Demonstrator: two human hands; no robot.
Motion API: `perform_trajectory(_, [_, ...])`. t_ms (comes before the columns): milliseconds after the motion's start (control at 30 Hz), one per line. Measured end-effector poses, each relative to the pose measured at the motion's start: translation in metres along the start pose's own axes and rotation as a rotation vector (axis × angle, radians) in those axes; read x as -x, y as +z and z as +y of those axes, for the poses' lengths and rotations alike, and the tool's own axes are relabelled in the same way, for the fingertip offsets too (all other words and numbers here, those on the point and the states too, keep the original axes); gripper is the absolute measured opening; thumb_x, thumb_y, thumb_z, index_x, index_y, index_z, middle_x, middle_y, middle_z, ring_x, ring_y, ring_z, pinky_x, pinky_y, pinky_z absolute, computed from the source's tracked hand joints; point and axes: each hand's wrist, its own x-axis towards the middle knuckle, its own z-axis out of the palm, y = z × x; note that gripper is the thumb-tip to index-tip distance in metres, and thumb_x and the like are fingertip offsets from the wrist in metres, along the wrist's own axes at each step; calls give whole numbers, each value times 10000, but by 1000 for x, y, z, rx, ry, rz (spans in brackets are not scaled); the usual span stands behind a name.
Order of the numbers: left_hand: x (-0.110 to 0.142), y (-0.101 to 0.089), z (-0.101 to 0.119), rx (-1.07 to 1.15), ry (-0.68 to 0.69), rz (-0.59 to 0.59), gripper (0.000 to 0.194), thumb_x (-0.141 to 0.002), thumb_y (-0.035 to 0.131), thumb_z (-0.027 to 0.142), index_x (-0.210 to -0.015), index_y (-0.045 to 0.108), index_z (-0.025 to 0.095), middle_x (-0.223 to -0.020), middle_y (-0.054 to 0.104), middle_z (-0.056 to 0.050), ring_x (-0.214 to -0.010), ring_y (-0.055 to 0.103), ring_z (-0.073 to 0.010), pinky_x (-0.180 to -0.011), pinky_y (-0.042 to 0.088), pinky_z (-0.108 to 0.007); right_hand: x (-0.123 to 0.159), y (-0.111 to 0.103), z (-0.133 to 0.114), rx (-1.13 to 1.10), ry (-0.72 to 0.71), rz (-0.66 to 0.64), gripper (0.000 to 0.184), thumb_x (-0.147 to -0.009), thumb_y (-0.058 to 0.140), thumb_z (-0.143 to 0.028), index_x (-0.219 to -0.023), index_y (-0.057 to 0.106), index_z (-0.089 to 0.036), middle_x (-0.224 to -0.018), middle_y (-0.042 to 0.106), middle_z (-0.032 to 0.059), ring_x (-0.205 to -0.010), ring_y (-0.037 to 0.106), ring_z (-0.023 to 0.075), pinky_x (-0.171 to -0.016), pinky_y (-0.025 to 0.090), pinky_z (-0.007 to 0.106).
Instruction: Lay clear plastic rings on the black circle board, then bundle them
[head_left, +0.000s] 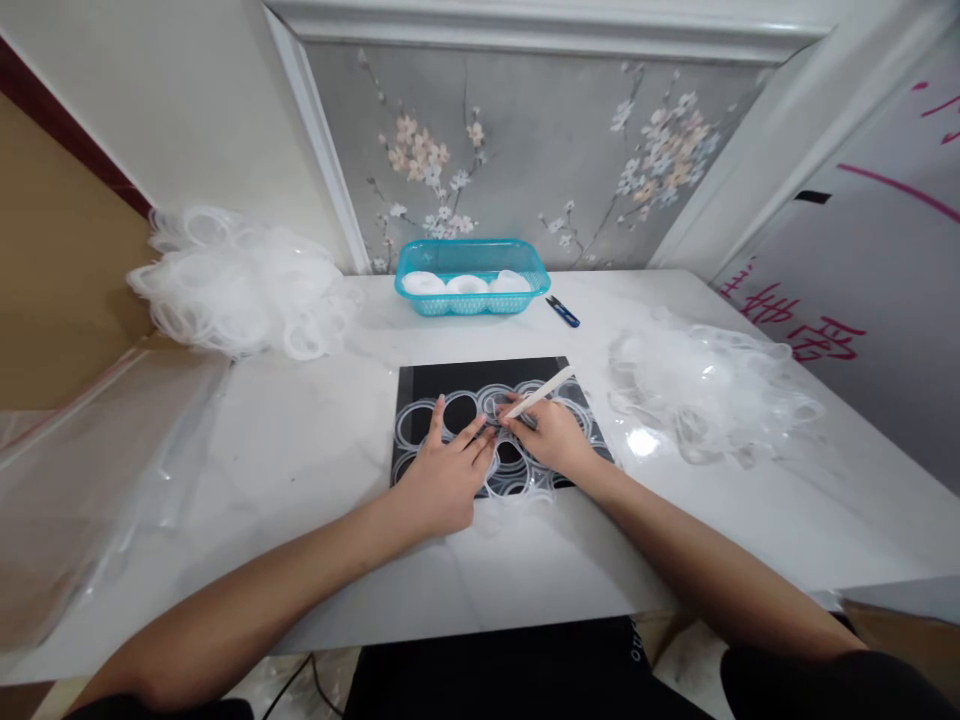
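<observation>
A black rectangular board (480, 376) lies flat in front of me, largely covered by a sheet of translucent white ring shapes (415, 425). My left hand (448, 475) rests on the rings with its fingers spread. Pinched in my right hand (555, 435) is a slim white stick (551, 385), slanting up to the right with its lower end at the rings near the board's middle. The fingertips of both hands are close together there. Some ring material hangs past the board's near edge.
A blue plastic basket (472, 245) with white rolls (469, 286) stands by the wall. Blue-handled thread snips (562, 312) lie to its right. Piles of translucent rings sit at the left (247, 290) and right (712, 390). Clear plastic sheeting (112, 470) covers the table's left side.
</observation>
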Motion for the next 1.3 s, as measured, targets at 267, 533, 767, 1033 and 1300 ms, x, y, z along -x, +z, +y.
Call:
perform_trajectory(267, [-3, 1, -2, 53, -5, 1, 652, -752, 414, 164, -1395, 355, 75, -1449, 374, -161, -1402, 210, -292, -993, -210, -689, -15, -2, -5, 457, -304, 3, 287, -866, 414, -84, -1015, 645, -165, -1009, 681, 124, -1006, 598, 219, -671, 462, 256])
perform_trajectory(533, [1, -6, -9, 183, -1, 24, 591, -771, 440, 168, -1359, 401, 124, -1430, 425, -112, -1397, 222, -300, -1036, -124, -696, -59, -72, 13, 253, -124, 624, 248, -922, 409, -232, -940, 645, -158, -905, 692, 96, -861, 628, 226, -758, 454, 331])
perform_trajectory(767, [-27, -20, 13, 347, -171, 196, 378, -969, 317, 341, -1266, 463, 158, -1259, 581, -110, -1301, 401, -293, -1088, 188, -610, -15, -62, 40, 115, -79, 398, 200, -880, 490, -265, -844, 671, -187, -918, 729, 46, -794, 668, 225, -723, 478, 319])
perform_trajectory(1033, [-30, -23, 37, 285, 346, 188, 264, -818, 511, 105, -1017, 623, 240, -1165, 647, 23, -1333, 364, -247, -1098, -108, -620, -8, -69, 31, -38, -43, 293, 177, -871, 519, -261, -871, 687, -206, -887, 734, 32, -783, 680, 210, -738, 488, 298])
perform_trajectory(1300, [-37, -13, 34, 45, -91, 170, 487, -874, 414, 219, -1352, 431, 123, -1418, 432, -137, -1362, 280, -330, -1062, -10, -702, 5, -25, 42, -106, 35, 187, 167, -866, 535, -255, -904, 689, -203, -968, 725, 55, -926, 671, 224, -850, 493, 330])
